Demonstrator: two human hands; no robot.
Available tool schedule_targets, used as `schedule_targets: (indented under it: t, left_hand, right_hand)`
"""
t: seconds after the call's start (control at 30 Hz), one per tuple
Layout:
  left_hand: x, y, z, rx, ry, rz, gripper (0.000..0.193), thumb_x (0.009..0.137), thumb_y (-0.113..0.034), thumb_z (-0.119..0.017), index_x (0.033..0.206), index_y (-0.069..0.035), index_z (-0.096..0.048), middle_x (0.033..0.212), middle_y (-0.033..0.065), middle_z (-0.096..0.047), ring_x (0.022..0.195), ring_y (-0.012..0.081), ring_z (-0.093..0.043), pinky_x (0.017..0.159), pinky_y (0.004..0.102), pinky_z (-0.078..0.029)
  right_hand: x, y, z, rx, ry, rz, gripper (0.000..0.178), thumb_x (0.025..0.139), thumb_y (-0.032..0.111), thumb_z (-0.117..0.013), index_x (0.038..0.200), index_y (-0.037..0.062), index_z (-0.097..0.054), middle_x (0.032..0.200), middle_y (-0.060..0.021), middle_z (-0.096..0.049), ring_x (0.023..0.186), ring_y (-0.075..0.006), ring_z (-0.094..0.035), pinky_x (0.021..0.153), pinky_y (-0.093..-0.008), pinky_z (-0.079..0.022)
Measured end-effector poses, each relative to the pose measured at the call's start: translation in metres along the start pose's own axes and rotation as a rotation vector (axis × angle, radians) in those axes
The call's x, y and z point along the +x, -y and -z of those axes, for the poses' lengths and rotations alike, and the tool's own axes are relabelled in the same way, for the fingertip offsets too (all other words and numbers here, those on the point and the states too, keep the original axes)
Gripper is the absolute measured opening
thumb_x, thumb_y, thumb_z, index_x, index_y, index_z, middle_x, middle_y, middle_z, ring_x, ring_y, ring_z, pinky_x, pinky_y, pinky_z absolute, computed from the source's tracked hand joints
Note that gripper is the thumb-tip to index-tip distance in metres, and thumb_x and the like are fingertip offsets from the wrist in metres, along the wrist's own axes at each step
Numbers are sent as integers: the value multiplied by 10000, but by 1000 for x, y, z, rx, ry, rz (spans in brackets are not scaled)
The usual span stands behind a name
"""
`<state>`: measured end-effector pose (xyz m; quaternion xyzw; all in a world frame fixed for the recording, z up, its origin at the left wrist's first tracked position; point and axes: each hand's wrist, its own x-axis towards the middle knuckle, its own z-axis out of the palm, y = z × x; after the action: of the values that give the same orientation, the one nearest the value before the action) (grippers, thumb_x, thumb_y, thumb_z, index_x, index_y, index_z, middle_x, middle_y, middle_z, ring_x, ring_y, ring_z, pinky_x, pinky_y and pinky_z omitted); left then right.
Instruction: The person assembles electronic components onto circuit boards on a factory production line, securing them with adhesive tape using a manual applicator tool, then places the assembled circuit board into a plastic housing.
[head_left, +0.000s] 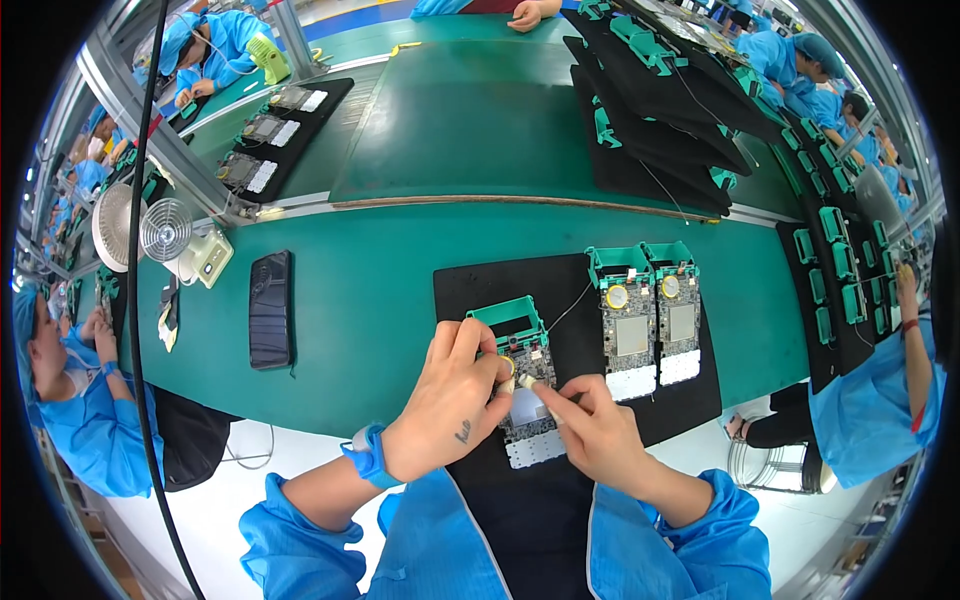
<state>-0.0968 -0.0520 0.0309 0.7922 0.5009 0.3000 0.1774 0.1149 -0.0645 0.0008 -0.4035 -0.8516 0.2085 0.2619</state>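
Observation:
A circuit board (536,447) with a white lower strip lies in front of me, a green plastic frame (513,313) at its far end. My left hand (452,392) comes over its left side, thumb and forefinger pinched beside a round yellow-rimmed part (507,366). What sits in that pinch, if anything, is hidden. My right hand (603,436) reaches in from the right, forefinger stretched out to the board's middle, its other fingers partly curled; nothing shows in its grasp. Pale covers sit on fingertips of both hands. Two similar boards (631,336) (680,330) stand side by side to the right.
Beneath the boards is a black mat (468,287) on the green table (380,290). A phone (270,310) and a small fan (168,232) are at left. Stacked black trays (650,140) stand far right; another tray with boards (312,138) lies far left. Co-workers sit around.

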Motion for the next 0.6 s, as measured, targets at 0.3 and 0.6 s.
schedule_targets:
  t: [0.3,0.6]
  left_hand:
    - [-3,-3,-10,15,-57,17,192,624,28,-705,790,0,-612,974,123,-454,929,308,-447,775,352,-432]
    - [-73,20,-8,-710,-211,635,387,888,-36,-579,1239,70,-455,1111,218,-584,889,214,-636,748,315,-550]
  right_hand:
    - [-7,1,-17,-344,-48,124,555,703,4,-621,1251,83,-576,860,-52,-447,642,-153,-560,434,-259,-445]
    - [-50,-126,87,-412,-517,-612,307,829,219,-673,1033,-2,-614,870,-197,-649,746,-374,-630,641,-398,-498]
